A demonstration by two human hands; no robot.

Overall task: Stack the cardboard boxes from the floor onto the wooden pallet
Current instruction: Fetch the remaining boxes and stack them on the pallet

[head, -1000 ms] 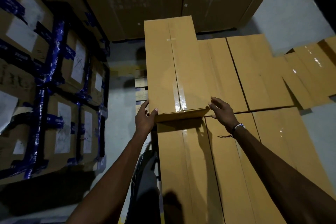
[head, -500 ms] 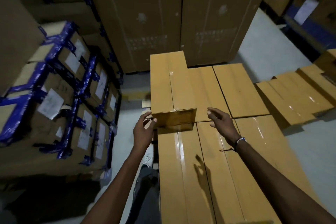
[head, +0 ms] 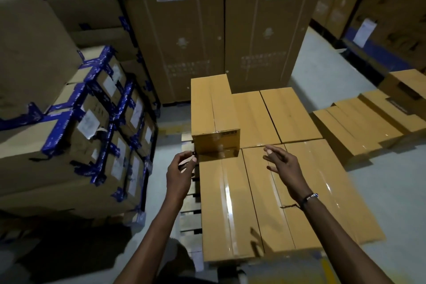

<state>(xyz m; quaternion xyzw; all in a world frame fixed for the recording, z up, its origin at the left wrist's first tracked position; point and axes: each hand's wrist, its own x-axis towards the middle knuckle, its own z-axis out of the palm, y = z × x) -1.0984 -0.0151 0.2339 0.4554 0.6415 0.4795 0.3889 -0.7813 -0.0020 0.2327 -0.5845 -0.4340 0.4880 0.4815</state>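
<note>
Both grips [head: 182,168] [head: 284,163] off top box [head: 212,108]

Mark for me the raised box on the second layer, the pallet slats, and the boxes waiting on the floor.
raised box [head: 213,105]: head view, on its taped top face.
pallet slats [head: 189,220]: head view, on a bare slat left of the stacked boxes.
floor boxes [head: 345,128]: head view, on the top face of the nearest one.

The cardboard boxes [head: 232,203] look matt tan with glossy clear tape seams; the pallet [head: 187,214] slats show pale bare wood.
</note>
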